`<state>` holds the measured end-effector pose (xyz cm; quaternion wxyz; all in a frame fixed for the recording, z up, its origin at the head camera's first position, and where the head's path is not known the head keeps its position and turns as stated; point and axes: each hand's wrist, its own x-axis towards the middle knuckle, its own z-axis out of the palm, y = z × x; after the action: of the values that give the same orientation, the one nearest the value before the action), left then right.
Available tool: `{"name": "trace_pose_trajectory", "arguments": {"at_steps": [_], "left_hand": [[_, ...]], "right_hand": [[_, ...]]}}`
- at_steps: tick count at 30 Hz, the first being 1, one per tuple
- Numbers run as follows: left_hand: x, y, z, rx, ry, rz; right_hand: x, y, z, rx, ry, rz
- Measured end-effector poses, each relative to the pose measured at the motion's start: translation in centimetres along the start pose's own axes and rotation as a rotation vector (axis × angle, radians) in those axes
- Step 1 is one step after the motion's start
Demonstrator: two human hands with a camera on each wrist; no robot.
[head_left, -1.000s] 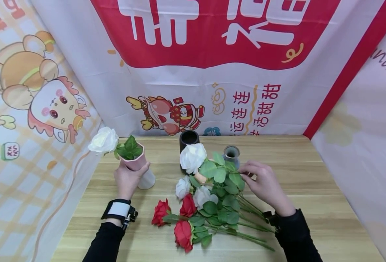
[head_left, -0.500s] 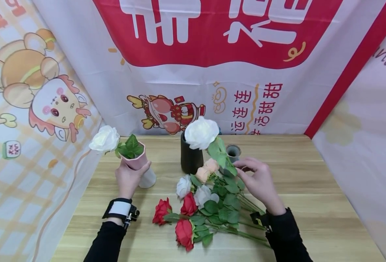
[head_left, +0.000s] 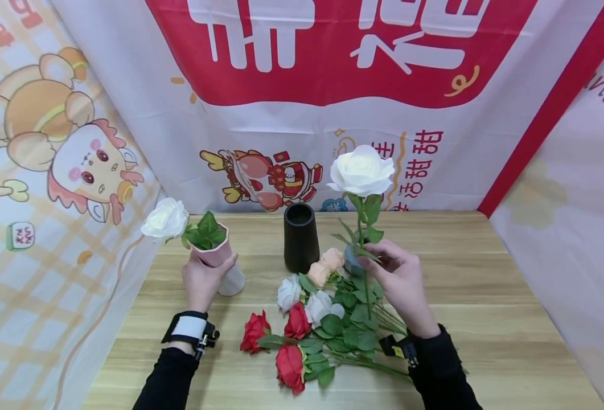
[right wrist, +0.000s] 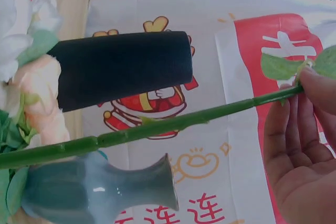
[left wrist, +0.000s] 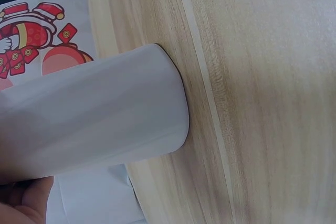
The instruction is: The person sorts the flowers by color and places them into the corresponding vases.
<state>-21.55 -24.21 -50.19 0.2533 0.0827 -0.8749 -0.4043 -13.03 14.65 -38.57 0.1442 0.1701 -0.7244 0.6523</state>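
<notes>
My left hand [head_left: 205, 280] grips a pink-and-white vase [head_left: 231, 281] around its upper part, and the vase stands on the table. From its mouth a white rose [head_left: 165, 218] leans out to the left, with green leaves at the rim. In the left wrist view the vase's pale lower body [left wrist: 105, 114] fills the middle. My right hand [head_left: 396, 279] pinches the green stem [right wrist: 173, 125] of another white rose [head_left: 362, 171] between thumb and fingers. That rose is upright, its bloom raised high and its stem passing in front of the blue-grey vase [right wrist: 105, 187].
A black vase [head_left: 302, 239] stands at the back middle. Between my arms lies a pile of artificial flowers: red roses [head_left: 290, 365], white ones [head_left: 320, 306] and peach ones [head_left: 325, 267], their stems pointing right. Printed cloth [head_left: 261, 125] hangs behind the wooden table [head_left: 496, 296].
My right hand has lifted the white rose off the pile and tilted it from lying leftward to upright. The left hand keeps its hold on the vase.
</notes>
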Motion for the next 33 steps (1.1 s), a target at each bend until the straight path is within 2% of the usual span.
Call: {"name": "trace_pose_trajectory", "arguments": {"at_steps": [5,10,16,24,27,33], "left_hand": [[0.0,-0.1,0.2,-0.010,0.011,0.004],[0.1,0.0,0.7,-0.027,-0.003,0.019],[0.1,-0.3,0.5,-0.033,0.034,0.012],[0.2,-0.6,0.2,-0.012,0.034,0.027],[0.2,-0.6,0.2,-0.007,0.033,0.025],[0.1,-0.5,0.2,-0.002,0.030,0.029]], "right_hand": [[0.0,1.2,0.1,0.048,0.020,-0.006],[-0.1,1.5,0.0,0.060,0.077,-0.020],[0.5,1.2,0.7,0.062,0.130,0.035],[1.7,0.3,2.0,0.234,0.220,0.041],[2.2,0.0,2.5,0.290,0.219,0.026],[3.4,-0.7,3.5,0.314,0.141,-0.054]]}}
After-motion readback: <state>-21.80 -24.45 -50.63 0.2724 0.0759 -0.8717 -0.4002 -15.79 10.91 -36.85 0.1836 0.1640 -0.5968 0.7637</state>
